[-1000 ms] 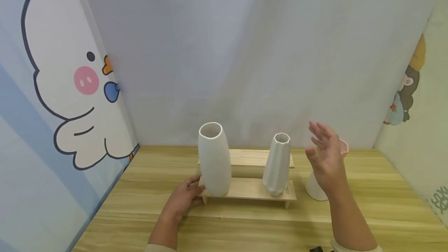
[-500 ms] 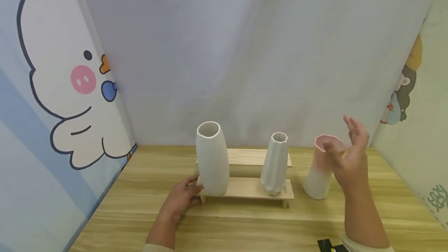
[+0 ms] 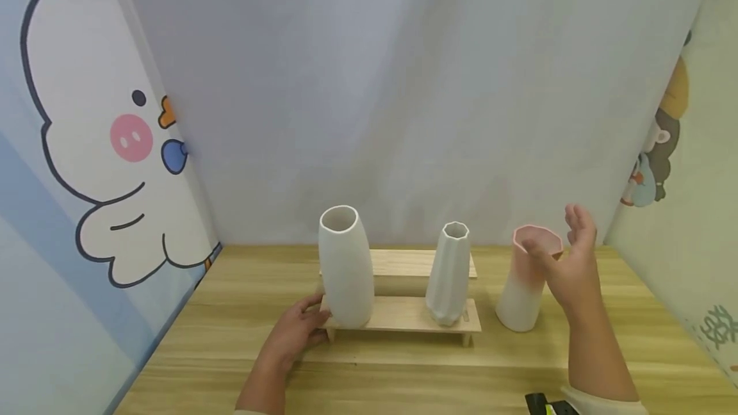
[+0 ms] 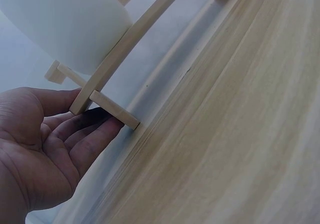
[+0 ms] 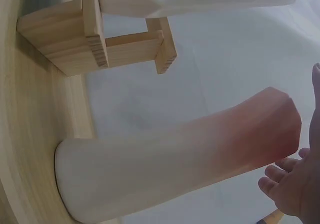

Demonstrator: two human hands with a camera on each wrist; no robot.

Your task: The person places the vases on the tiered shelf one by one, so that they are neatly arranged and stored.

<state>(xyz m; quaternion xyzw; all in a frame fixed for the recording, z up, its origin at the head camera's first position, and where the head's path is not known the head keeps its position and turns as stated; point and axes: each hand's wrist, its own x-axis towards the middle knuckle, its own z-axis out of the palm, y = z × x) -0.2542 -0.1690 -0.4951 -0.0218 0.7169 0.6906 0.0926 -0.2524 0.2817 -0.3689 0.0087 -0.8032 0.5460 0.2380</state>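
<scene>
My left hand point(image 3: 295, 332) grips the left end of a two-tier wooden stand point(image 3: 398, 314), thumb on the lower board and fingers under it by the leg, as the left wrist view shows. On that lower board stand a tall smooth white vase point(image 3: 348, 271) at the left and a slimmer fluted white vase point(image 3: 448, 277) at the right. To the right of the stand, a pink-rimmed vase point(image 3: 521, 290) fading to white stands upright on the table. My right hand point(image 3: 571, 271) is beside its rim, fingers spread, thumb overlapping the rim in the head view.
The stand's upper board point(image 3: 423, 262) lies behind the vases, close to the grey backdrop point(image 3: 369, 95). Cartoon-printed panels point(image 3: 86, 210) flank the wooden table point(image 3: 415, 383). A black object point(image 3: 544, 404) is by the right wrist at the front.
My right hand has moved from in front of the pink-rimmed vase to its right side, then slightly back left and lower. The left hand stays at the stand.
</scene>
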